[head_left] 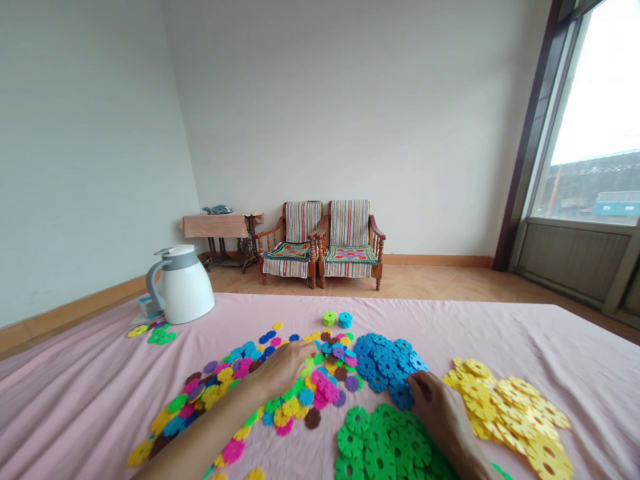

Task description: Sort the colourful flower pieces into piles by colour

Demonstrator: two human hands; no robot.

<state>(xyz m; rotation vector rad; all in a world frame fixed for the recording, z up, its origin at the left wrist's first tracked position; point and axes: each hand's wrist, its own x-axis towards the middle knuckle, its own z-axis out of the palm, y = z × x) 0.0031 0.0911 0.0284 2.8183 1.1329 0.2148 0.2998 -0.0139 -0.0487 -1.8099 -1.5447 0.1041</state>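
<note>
My left hand (287,365) reaches across a pile of mixed-colour plastic snowflake discs (243,367), its fingers bent down and drawn together among them. What those fingers hold, if anything, is hidden. At the lower right edge of a heap of blue snowflake discs (385,360) is my right hand (437,403), with curled fingers. A blue disc (401,395) lies right against its fingertips; I cannot make out whether it is gripped. Green snowflake discs (383,443) form a heap below, partly under my right forearm. To the right of that hand spreads a heap of yellow snowflake discs (510,407).
Two short stacks, a lime green one (329,319) and a blue one (345,320), stand behind the piles. A white jug with a grey handle (187,287) is at the back left, near a few loose discs (161,335). A pink cloth (280,308) covers the table.
</note>
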